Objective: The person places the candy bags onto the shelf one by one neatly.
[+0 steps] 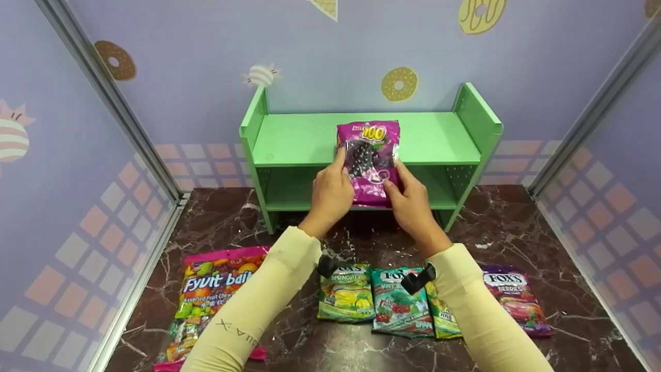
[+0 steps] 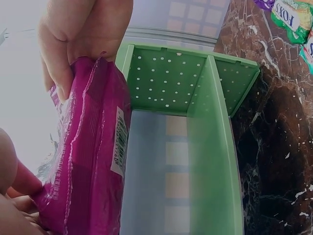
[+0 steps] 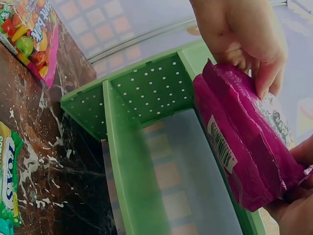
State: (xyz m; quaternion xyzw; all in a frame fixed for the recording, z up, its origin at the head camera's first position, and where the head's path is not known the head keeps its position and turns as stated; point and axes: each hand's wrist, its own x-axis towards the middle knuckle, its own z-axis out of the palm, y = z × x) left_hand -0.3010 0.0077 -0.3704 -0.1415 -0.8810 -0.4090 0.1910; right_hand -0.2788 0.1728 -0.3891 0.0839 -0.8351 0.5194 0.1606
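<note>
Lavender walls (image 1: pixel 196 93) printed with doughnuts and wrapped sweets enclose a dark, white-veined marbled worktop (image 1: pixel 222 217), where a green shelf rack (image 1: pixel 297 137) stands against the back wall. A person in cream sleeves (image 1: pixel 279 279) holds a purple "100" candy bag (image 1: pixel 369 163) at the front of the rack's upper tier, near its middle; from where I stand, I cannot tell whether the two touch. The left hand (image 1: pixel 332 192) and right hand (image 1: pixel 410 199) grip the bag from opposite sides, fingers closed in to its width and curled about its edges.

The step in hand appears to be presenting the bag to the rack, face up and tilted. The next move seems to call for a level, even hold and care to clear the front edge of the tier.

The bag is glossy, plump film, crimped at the end, with a ridged seam and a white barcode label (image 2: pixel 119 142) behind. The rack is smooth and boxy, its side panel (image 2: pixel 166 78) dotted with round holes.

In front of the rack lie Fox's Spring Tea (image 1: pixel 345 294) and Fox's mint (image 1: pixel 400 305) pouches; Fox's Berries (image 1: pixel 516 305) lies to its front right, a large assorted fruit chews bag (image 1: pixel 206 289) to its front left.
</note>
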